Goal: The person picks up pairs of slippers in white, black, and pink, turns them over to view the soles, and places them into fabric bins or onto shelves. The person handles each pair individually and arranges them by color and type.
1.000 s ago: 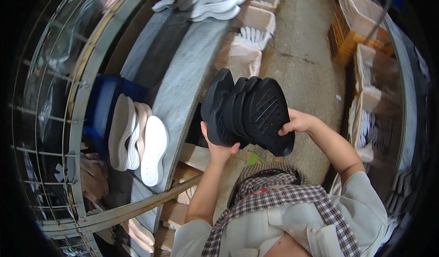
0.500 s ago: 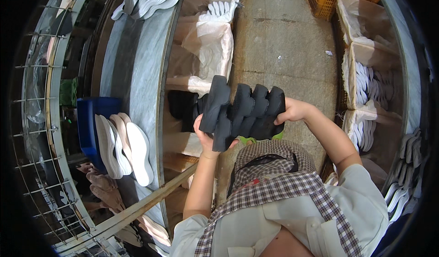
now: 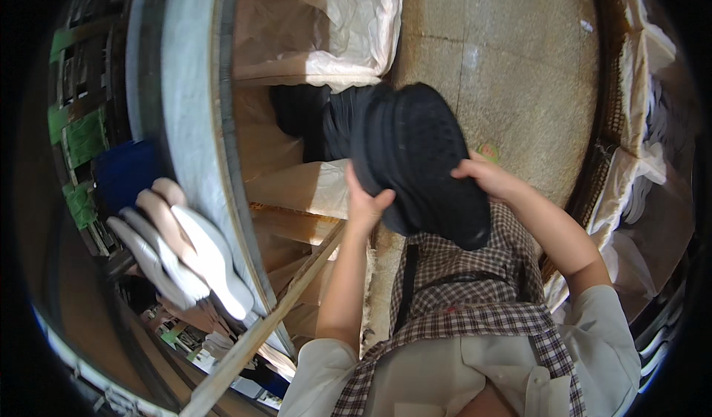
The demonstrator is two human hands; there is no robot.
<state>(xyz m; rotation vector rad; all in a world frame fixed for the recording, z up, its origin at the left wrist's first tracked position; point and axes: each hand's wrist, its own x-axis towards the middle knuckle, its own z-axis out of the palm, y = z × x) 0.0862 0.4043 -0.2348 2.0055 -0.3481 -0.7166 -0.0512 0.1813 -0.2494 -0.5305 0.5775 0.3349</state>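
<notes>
1. My left fingers [image 3: 353, 179] and right fingers [image 3: 466, 169] still hold the stack of black soles [image 3: 434, 168] between them, above my checked apron [image 3: 475, 268].
2. Half a second ago gaps showed; now the stack looks closed, a broad face showing.
3. It now overlaps dark pieces [image 3: 298, 113] in view.

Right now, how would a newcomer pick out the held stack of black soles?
Find the concrete walkway, then the checked apron at its lower end. Just above that apron in the picture, the stack of black soles is held between the left hand and right hand. Black pieces also sit in the lined bin to its left, but only this stack is in hands.
</notes>
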